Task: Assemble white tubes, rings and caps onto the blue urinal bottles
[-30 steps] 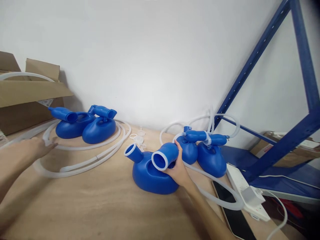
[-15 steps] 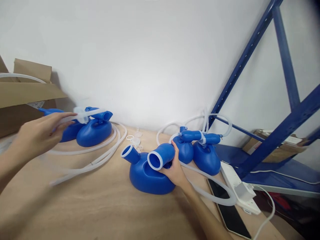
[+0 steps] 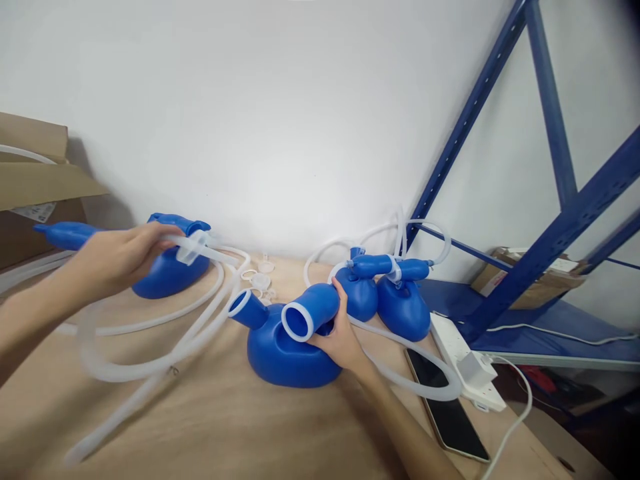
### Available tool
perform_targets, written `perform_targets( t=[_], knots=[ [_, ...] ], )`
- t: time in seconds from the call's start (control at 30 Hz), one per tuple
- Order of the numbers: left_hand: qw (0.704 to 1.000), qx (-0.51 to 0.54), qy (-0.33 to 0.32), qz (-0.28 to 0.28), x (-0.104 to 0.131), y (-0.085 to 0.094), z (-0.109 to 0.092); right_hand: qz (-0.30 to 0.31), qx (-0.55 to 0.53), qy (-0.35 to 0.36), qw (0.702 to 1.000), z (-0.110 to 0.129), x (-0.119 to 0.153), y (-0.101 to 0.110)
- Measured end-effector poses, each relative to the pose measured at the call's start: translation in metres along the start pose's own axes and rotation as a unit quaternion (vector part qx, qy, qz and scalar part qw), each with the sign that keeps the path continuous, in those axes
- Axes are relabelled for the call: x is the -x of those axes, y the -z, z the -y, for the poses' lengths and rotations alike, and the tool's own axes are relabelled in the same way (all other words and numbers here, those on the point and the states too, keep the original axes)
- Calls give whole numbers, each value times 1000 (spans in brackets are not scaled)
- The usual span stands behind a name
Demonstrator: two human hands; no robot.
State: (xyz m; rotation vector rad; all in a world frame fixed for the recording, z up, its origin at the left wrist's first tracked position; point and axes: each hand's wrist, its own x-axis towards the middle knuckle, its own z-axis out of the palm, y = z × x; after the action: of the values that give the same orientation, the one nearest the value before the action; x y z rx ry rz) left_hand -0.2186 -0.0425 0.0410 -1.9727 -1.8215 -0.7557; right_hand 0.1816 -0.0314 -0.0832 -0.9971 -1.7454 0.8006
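My left hand [image 3: 125, 257] is closed around a translucent tube [image 3: 220, 255] near a clear plastic fitting [image 3: 193, 247]. The tube loops down over the wooden table. In the centre stands a blue bottle [image 3: 293, 353] with two white-rimmed openings. My right hand [image 3: 337, 333] grips the wider neck [image 3: 313, 310] of this bottle, thumb under the rim and fingers behind. Small clear rings and caps [image 3: 261, 281] lie just behind the bottle. Behind my left hand is another blue bottle [image 3: 170, 277], partly covered by the hand and tube.
Two blue bottles [image 3: 404, 310] with tubes stand at the right rear. A phone [image 3: 455, 413] and a white power strip [image 3: 463, 360] lie at the right, beside blue metal shelving [image 3: 550, 233]. An open cardboard box [image 3: 45, 183] is at the left rear.
My left hand has moved right with the tube and clear fitting, and the tube's loop has lifted and shifted. The view has turned slightly; my right hand keeps its grip on the bottle neck.
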Motion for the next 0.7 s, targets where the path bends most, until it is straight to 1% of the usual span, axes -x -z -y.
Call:
perform_targets(
  t=[0.03, 0.1, 0.17, 0.23, 0.33, 0.4, 0.47, 0.5, 0.57, 0.63, 0.7],
  knots=[
    [1000, -23, -4, 1, 1, 4, 5, -1, 2, 3, 1000, 0, 0, 0],
    [998, -40, -37, 34, 5, 6, 9, -4, 6, 6, 1000, 0, 0, 0],
    [995, -11, -78, 69, 12, -1, 6, -6, 8, 3, 1000, 0, 0, 0],
    [989, 34, -106, 94, 21, -13, -1, -9, 8, 0, 1000, -1, 0, 0],
    [977, 129, -109, 132, 33, -32, -15, -14, 6, -2, 1000, -3, 1, -1],
    [962, 180, -116, 170, 38, -40, -26, -12, 4, -2, 1000, -4, 2, -1],
    [948, 202, -127, 211, 38, -43, -37, -9, 5, -2, 1000, -4, 2, -1],
    [944, 208, -122, 225, 37, -44, -43, -9, 7, -2, 1000, -3, 2, -1],
    [941, 225, -93, 234, 34, -46, -53, -11, 11, -4, 1000, -2, 2, -1],
    [943, 242, -52, 221, 31, -49, -63, -9, 14, -7, 1000, -1, 2, 0],
    [952, 228, -30, 203, 31, -56, -74, -5, 17, -10, 1000, 0, 1, 1]
  ],
)
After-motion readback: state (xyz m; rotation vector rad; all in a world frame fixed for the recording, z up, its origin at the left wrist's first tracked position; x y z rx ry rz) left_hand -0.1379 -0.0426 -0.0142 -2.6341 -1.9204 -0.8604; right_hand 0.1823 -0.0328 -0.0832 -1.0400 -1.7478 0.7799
